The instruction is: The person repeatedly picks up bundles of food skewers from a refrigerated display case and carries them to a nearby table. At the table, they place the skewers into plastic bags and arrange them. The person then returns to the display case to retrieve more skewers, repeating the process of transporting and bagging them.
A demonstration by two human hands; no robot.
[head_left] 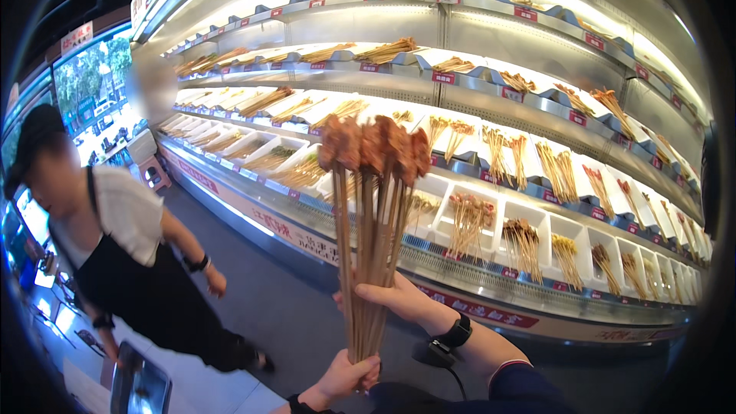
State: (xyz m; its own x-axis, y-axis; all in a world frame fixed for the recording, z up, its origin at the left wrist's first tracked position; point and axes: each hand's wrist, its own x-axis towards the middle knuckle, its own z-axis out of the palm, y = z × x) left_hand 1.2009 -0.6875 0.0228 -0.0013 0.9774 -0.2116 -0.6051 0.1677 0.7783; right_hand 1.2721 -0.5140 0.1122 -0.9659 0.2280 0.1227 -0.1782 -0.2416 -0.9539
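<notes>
A thick bundle of meat skewers [374, 149] stands upright before me, its reddish-brown meat ends at the top and bare sticks pointing down. Near the lower ends of the sticks, my left hand [348, 376] is closed around the bundle. Higher up, my right hand [388, 296] grips the same sticks, its thumb across the front. Some of its fingers are hidden behind the bundle. A black band with a small device [454, 333] is on my right wrist.
A lit, tiered display cooler [356, 80] curves across the view. White bins [468, 213] along its bottom row hold several kinds of skewers. At left, a person in a black apron [144, 282] stands on the dark floor [310, 322], one hand at a dark tray [140, 382].
</notes>
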